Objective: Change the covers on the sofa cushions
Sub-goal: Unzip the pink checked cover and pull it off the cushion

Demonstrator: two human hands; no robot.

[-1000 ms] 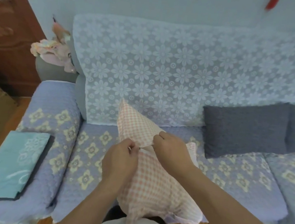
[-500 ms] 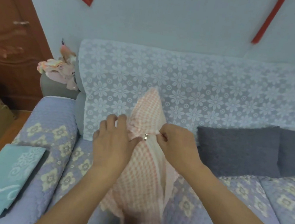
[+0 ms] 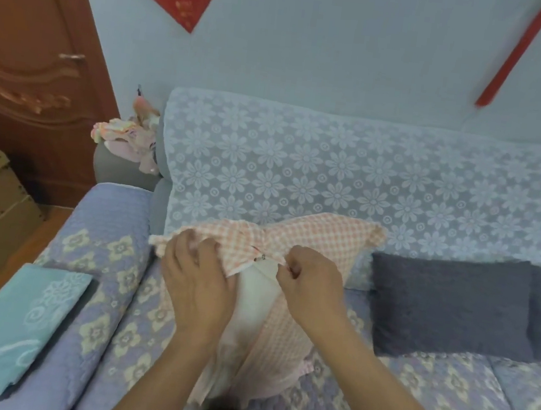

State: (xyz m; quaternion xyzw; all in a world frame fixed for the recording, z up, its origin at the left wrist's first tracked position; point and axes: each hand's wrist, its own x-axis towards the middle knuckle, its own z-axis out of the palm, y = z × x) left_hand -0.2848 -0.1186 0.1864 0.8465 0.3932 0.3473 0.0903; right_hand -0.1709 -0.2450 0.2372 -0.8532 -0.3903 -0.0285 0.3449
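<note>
The head view looks down at a sofa [image 3: 105, 290] with a purple flowery throw on its seat. A cushion in a pink checked cover [image 3: 309, 240] stands on the seat, close in front of the person. The cover is open along its near side. A small metal zip pull [image 3: 263, 257] shows at the top of the gap, and the white inner pillow [image 3: 256, 291] peeks out below it.

The left hand [image 3: 198, 284] grips the left flap of the cover, with its fingers curled over the cloth. I think it holds the flap back so the gap stays wide. The right hand [image 3: 312, 286] pinches the right edge of the opening, just beside the zip pull. It looks like both hands pull apart so the pillow can slide out. So the old cover is still on, and the job is near its start.

A folded blue-green cloth [image 3: 12, 326] lies on the left part of the seat, well apart from the cushion. It may be a fresh cover kept ready, but I cannot tell for sure. Two grey cushions [image 3: 454, 302] lean against the lacy sofa back [image 3: 334, 171] on the right, waiting.
</note>
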